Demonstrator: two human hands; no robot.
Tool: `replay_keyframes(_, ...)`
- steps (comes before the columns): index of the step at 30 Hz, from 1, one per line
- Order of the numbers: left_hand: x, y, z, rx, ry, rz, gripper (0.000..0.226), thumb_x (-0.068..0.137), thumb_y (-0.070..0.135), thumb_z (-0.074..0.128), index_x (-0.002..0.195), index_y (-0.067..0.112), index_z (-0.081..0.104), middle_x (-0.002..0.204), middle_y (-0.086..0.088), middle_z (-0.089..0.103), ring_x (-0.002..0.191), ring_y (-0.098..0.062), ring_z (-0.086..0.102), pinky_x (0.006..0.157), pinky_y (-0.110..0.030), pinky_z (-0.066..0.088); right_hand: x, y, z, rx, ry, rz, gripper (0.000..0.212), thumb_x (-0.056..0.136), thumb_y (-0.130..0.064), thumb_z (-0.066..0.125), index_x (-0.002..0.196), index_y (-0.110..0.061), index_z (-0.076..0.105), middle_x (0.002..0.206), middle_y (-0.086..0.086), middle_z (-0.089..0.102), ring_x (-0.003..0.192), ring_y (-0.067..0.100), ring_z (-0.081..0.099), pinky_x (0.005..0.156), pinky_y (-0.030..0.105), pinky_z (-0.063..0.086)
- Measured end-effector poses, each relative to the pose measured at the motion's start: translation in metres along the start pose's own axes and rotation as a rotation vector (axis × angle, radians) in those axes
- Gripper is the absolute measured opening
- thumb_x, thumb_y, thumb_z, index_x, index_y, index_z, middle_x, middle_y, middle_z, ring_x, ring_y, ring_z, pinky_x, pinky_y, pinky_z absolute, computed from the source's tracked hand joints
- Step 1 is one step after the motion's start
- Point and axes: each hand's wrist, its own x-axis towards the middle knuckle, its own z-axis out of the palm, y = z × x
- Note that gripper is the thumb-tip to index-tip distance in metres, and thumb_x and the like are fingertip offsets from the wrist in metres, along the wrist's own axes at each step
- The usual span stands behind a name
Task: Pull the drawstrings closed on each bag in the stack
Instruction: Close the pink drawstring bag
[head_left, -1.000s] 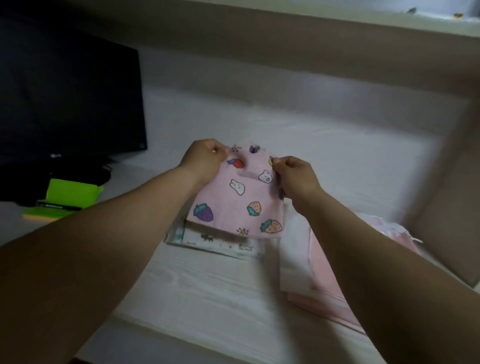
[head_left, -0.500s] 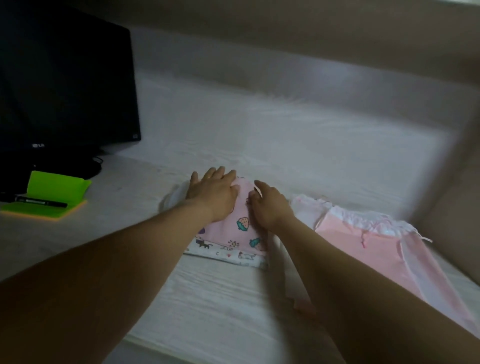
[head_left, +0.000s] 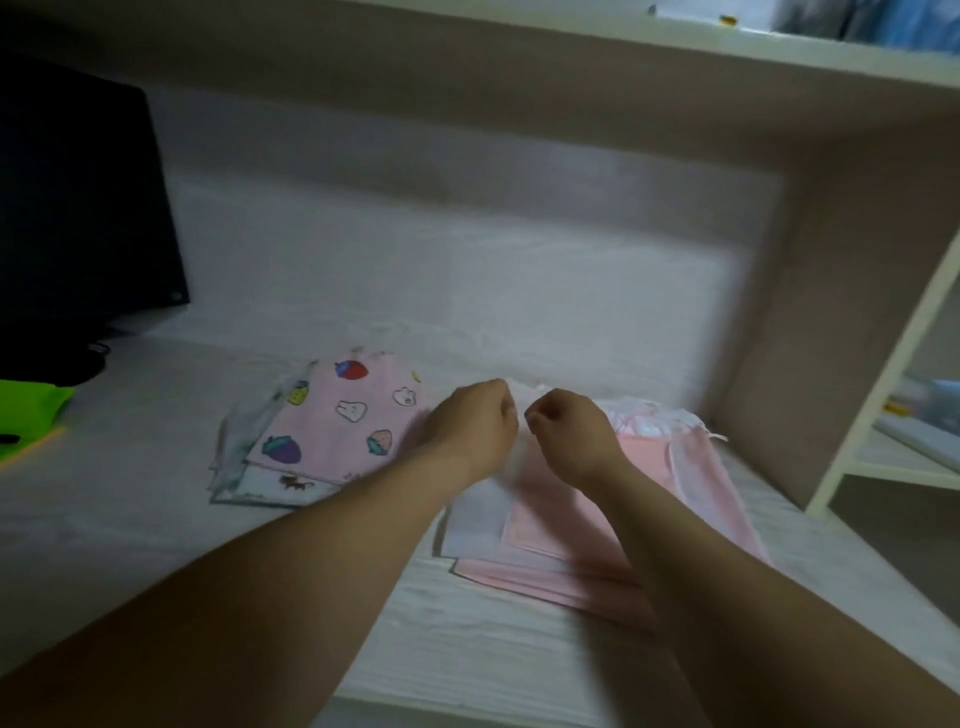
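Note:
A pink drawstring bag printed with strawberries and rabbits (head_left: 343, 415) lies flat on top of the left pile, over a white cat-print bag (head_left: 280, 486). To its right is a second pile: a white bag (head_left: 478, 519) on plain pink bags (head_left: 561, 535), with a gathered white frilly top (head_left: 649, 421) at the far end. My left hand (head_left: 475, 423) and my right hand (head_left: 569, 431) sit close together at the white bag's top edge. Both have their fingers curled shut on its fabric. The strings themselves are hidden.
A black monitor (head_left: 78, 208) stands at the left with a green notepad (head_left: 26, 405) in front of it. The white desk (head_left: 130, 519) ends in a wall behind and a side panel on the right. An open shelf unit (head_left: 883, 452) stands past that panel.
The printed pink bag was held up, then laid and pressed onto the left pile. Both hands have left it and moved right to the white bag's top edge, fingers now curled.

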Motion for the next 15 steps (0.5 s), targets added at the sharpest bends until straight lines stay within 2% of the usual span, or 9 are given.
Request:
replay_keyframes(2,0.002,0.011,0.015,-0.013,-0.038,-0.015,0.013,0.093,0.027,0.047,0.086,0.027,0.058,0.099,0.001,0.069,0.085,-0.027,0.062,0.077,-0.035,0.053,-0.003,0.017,-0.017,0.001,0.040,0.032,0.014,0.095,-0.014,0.056,0.088,-0.014,0.068,0.090,-0.001,0.068,0.088,0.022,0.061,0.067,0.027,0.037)
replay_keyframes(4,0.009,0.022,0.031,-0.021,-0.071,-0.006,0.011,0.095,0.027,0.049,0.091,0.026,0.059,0.110,-0.004,0.070,0.089,-0.028,0.061,0.076,-0.032,0.050,-0.004,0.039,-0.040,-0.008,0.120,0.096,0.014,0.094,-0.015,0.057,0.096,-0.013,0.071,0.095,-0.001,0.069,0.092,0.022,0.062,0.072,0.026,0.038)
replay_keyframes(6,0.019,0.028,0.041,-0.022,-0.109,-0.015,0.024,0.097,0.030,0.052,0.119,0.024,0.061,0.130,-0.009,0.064,0.110,-0.031,0.060,0.086,-0.031,0.047,0.001,0.065,-0.061,-0.011,0.227,0.212,0.016,0.092,-0.020,0.061,0.103,-0.015,0.071,0.102,0.001,0.070,0.099,0.025,0.065,0.079,0.027,0.040)
replay_keyframes(7,0.024,0.031,0.046,-0.020,-0.139,-0.036,0.038,0.099,0.029,0.053,0.136,0.021,0.056,0.139,-0.010,0.058,0.125,-0.032,0.055,0.096,-0.030,0.045,0.003,0.078,-0.071,-0.007,0.261,0.289,0.014,0.089,-0.023,0.064,0.100,-0.016,0.069,0.101,0.003,0.070,0.098,0.026,0.065,0.079,0.029,0.042)
replay_keyframes(9,0.034,0.032,0.052,0.012,-0.200,-0.076,0.054,0.100,0.027,0.053,0.151,0.017,0.043,0.150,-0.011,0.051,0.141,-0.032,0.043,0.111,-0.031,0.038,0.011,0.104,-0.081,-0.004,0.243,0.422,0.010,0.083,-0.023,0.067,0.081,-0.015,0.062,0.086,0.007,0.064,0.082,0.028,0.060,0.073,0.032,0.045)
replay_keyframes(10,0.039,0.031,0.056,0.040,-0.212,-0.084,0.058,0.099,0.028,0.054,0.154,0.017,0.040,0.151,-0.013,0.050,0.142,-0.034,0.042,0.113,-0.032,0.037,0.015,0.112,-0.082,0.022,0.200,0.459,0.013,0.081,-0.021,0.069,0.077,-0.012,0.061,0.081,0.008,0.063,0.078,0.028,0.059,0.069,0.031,0.046)
replay_keyframes(13,0.052,0.027,0.068,0.031,-0.225,-0.098,0.066,0.094,0.027,0.058,0.157,0.027,0.038,0.155,-0.014,0.046,0.144,-0.034,0.039,0.112,-0.034,0.040,0.012,0.114,-0.078,0.057,0.068,0.446,0.008,0.084,-0.020,0.073,0.088,-0.015,0.069,0.085,0.005,0.067,0.080,0.025,0.063,0.062,0.027,0.047)
replay_keyframes(14,0.055,0.025,0.070,-0.040,-0.236,-0.129,0.065,0.093,0.025,0.059,0.155,0.028,0.041,0.149,-0.013,0.051,0.143,-0.032,0.040,0.108,-0.032,0.044,0.013,0.114,-0.076,0.010,0.055,0.404,0.005,0.087,-0.017,0.069,0.082,-0.016,0.068,0.078,0.004,0.064,0.076,0.022,0.060,0.057,0.027,0.041)
replay_keyframes(15,0.058,0.022,0.071,-0.129,-0.237,-0.160,0.060,0.092,0.024,0.060,0.151,0.025,0.049,0.134,-0.012,0.062,0.133,-0.031,0.050,0.098,-0.031,0.049,0.014,0.113,-0.076,-0.033,0.065,0.377,0.014,0.088,-0.014,0.066,0.074,-0.016,0.066,0.070,0.002,0.061,0.070,0.019,0.056,0.054,0.027,0.036)
